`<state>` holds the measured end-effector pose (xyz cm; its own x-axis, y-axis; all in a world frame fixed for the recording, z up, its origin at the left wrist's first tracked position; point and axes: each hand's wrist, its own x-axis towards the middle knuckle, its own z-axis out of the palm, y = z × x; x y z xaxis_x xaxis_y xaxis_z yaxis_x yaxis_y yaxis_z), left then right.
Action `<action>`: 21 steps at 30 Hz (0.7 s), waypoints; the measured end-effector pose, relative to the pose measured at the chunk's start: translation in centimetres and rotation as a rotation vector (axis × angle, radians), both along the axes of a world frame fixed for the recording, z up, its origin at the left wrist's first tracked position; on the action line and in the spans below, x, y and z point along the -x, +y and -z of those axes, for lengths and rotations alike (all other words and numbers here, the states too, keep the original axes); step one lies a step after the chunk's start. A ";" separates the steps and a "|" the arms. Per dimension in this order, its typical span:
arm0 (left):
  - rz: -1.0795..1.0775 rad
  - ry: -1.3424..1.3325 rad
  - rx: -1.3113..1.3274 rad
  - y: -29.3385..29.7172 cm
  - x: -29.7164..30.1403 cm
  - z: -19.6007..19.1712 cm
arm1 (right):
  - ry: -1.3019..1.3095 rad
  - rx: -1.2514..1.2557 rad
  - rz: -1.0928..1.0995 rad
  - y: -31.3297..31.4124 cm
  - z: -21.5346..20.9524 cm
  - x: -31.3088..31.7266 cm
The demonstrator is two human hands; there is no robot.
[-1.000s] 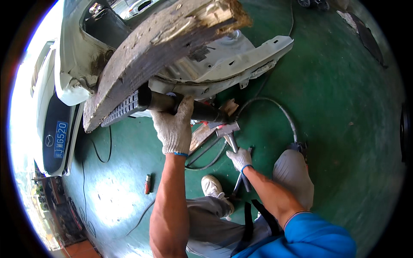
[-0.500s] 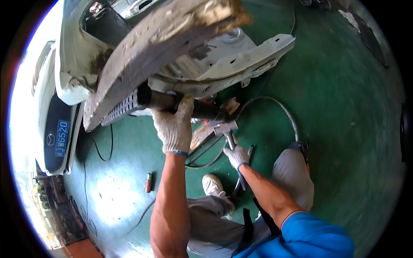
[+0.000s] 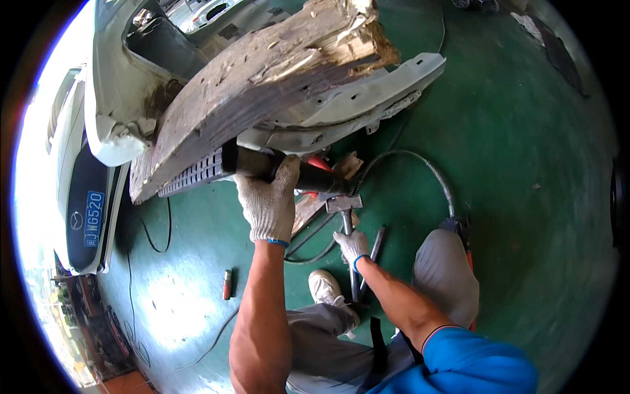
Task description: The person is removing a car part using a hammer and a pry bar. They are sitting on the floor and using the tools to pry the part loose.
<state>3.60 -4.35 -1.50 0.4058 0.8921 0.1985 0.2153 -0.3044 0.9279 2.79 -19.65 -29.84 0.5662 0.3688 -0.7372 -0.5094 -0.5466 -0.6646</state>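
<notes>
Left hand (image 3: pixel 266 207): fingers wrapped round black ram (image 3: pixel 318 177) by wooden beam (image 3: pixel 262 82) | right hand (image 3: pixel 353 247): fingers curled round hammer (image 3: pixel 346 219) | looks like hold-and-hammer step | next move needs steady hold

Beam (image 3: pixel 262 82), upper centre: was rough, splintered wood
Cylinder (image 3: pixel 321 179), centre: looked smooth
Hammer (image 3: pixel 344 204): was dull metal
Gloves (image 3: pixel 267 209): were knit cloth
Floor (image 3: pixel 180 305): was glossy
</notes>
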 end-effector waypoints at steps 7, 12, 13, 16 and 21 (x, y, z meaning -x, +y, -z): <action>0.024 -0.014 0.017 -0.8 -0.4 -0.3 | -0.005 0.023 -0.072 -4.1 0.4 -1.0; -0.001 -0.004 -0.011 -0.8 -0.6 0.6 | 0.107 -0.059 0.113 -5.4 -1.4 -0.6; -0.001 -0.025 -0.009 -0.5 -0.8 0.8 | 0.120 -0.066 0.141 -5.8 -1.5 -0.8; 0.024 -0.067 0.014 0.6 0.1 1.4 | 0.156 -0.092 0.227 -6.7 -1.5 -0.9; 0.033 -0.104 -0.003 1.8 1.1 2.1 | 0.175 -0.064 0.331 -6.8 -0.9 -1.3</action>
<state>2.51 -2.59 -3.64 0.4119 0.8781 0.2436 0.1076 -0.3123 0.9439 4.13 -26.49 -28.91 0.5302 0.2357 -0.8145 -0.7602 -0.2934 -0.5797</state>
